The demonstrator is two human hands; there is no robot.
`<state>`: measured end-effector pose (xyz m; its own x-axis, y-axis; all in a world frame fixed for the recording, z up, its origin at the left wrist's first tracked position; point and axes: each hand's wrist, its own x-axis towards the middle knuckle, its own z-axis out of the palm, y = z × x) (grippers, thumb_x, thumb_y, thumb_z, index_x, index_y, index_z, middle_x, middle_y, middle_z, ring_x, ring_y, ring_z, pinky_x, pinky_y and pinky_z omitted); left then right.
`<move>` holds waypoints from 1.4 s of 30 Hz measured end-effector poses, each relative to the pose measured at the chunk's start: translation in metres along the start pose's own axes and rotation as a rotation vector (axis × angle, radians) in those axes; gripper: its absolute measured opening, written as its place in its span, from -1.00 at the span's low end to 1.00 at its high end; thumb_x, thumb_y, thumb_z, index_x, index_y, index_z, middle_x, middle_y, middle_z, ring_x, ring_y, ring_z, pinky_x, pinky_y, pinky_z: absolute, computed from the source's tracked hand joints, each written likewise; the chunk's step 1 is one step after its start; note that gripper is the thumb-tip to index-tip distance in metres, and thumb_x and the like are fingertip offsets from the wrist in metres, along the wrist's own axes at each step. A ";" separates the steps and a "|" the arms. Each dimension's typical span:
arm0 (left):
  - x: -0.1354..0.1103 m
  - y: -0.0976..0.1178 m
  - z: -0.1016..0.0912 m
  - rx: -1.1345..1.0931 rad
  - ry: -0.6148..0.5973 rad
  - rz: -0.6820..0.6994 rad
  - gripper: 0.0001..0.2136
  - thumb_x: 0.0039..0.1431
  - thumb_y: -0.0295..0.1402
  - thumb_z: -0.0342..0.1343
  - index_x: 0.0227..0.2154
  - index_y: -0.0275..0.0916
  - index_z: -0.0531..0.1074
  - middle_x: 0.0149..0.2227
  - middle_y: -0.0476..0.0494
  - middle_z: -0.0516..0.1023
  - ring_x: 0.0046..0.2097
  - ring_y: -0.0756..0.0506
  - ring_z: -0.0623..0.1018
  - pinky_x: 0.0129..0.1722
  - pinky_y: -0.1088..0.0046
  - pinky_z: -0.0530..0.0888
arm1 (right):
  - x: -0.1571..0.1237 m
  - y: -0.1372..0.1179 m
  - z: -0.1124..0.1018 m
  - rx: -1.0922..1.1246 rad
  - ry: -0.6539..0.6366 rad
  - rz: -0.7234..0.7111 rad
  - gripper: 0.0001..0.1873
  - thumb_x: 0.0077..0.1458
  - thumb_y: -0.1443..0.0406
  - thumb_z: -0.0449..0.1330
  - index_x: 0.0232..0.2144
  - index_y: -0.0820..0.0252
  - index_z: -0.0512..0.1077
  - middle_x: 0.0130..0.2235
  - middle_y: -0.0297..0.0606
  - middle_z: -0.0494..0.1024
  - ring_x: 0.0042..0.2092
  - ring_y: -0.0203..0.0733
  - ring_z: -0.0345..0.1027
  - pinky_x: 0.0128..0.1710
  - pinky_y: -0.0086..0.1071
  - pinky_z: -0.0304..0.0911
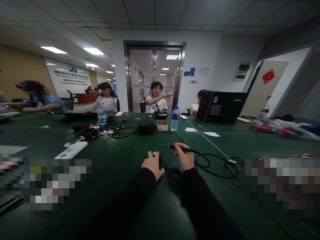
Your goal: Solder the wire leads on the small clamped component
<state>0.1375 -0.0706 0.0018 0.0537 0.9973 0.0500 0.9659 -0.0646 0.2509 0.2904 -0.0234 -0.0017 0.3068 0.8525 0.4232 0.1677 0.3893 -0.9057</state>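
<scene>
My right hand [184, 156] grips a soldering iron [172, 146] like a pen, its bare tip pointing left just above the table. The black cable of the iron loops away to the right. Beside it, my left hand [153, 165] is closed over a small dark object [160, 161] resting on the green tabletop [120, 186]. Fingers cover most of that object, so its kind is hidden. Tip and dark object are apart. Beyond both hands stand a black box [145, 127] with a cord and a small open tan box [162, 125].
A water bottle [175, 119] stands ahead, and another bottle [100, 115] is farther left. Tangled black cables [116, 128] and a white power strip [72, 150] lie left. A black computer case [221, 106] is right. Across the table, a person [156, 100] points rightward; others sit nearby.
</scene>
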 end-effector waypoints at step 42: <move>0.095 -0.072 0.056 -1.141 0.182 0.147 -0.79 0.02 -0.42 0.10 -0.24 -0.23 0.48 -0.45 -0.01 0.55 -0.39 -0.02 0.51 -0.34 0.50 0.39 | -0.027 -0.028 0.010 -0.298 -0.168 -0.540 -0.84 0.06 0.35 0.09 -0.47 0.16 0.47 -0.44 -0.27 0.53 -0.40 -0.21 0.38 -0.37 -0.37 0.28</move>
<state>0.0869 0.0310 -0.0653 0.0198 0.9638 0.2660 0.1598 -0.2657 0.9507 0.2683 -0.0537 0.0121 -0.0412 0.6159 0.7868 0.5181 0.6865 -0.5102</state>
